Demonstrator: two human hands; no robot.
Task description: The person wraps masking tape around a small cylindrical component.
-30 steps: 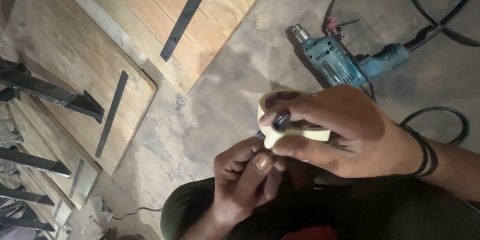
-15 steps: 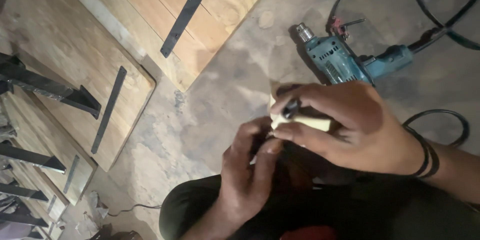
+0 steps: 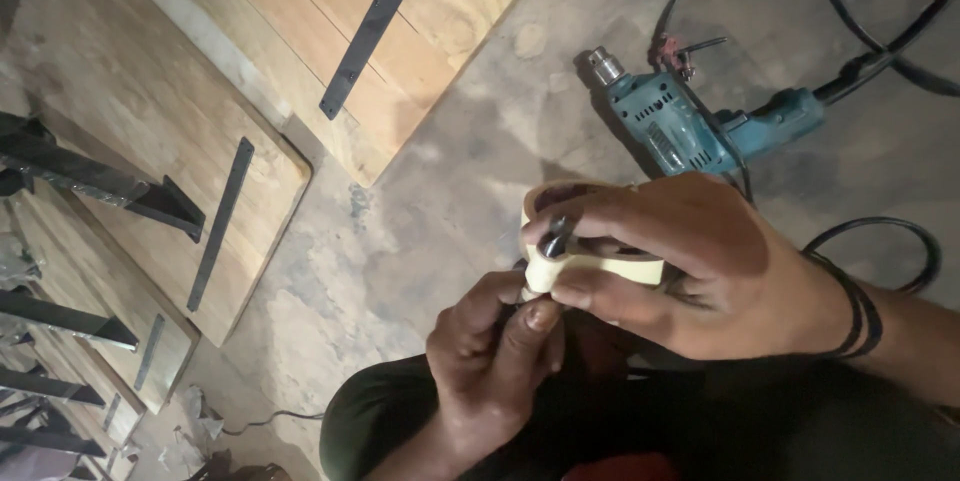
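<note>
A person's right hand (image 3: 700, 266) grips a roll of pale tape (image 3: 585, 266) over a dusty concrete floor (image 3: 450, 191), fingers curled round the roll, a small dark bit (image 3: 553, 239) pinned against its rim by the forefinger. The left hand (image 3: 495, 351) sits just below and to the left, fingertips pinched together at the roll's lower edge (whether they hold a loose tape end can't be told). A black band (image 3: 858, 309) circles the right wrist.

Behind the hands, approx. upper right, a teal power drill (image 3: 690, 121) lies on its side, chuck pointing up-left, its black cord (image 3: 860, 1) looping off across the floor. At left lie wooden boards (image 3: 130, 111) w/ flat black metal strips (image 3: 375, 26) fixed along them; more dark metal brackets (image 3: 95, 179) stand at the far left edge. Tape and both hands are held close to the person's lap, well apart from the drill.
</note>
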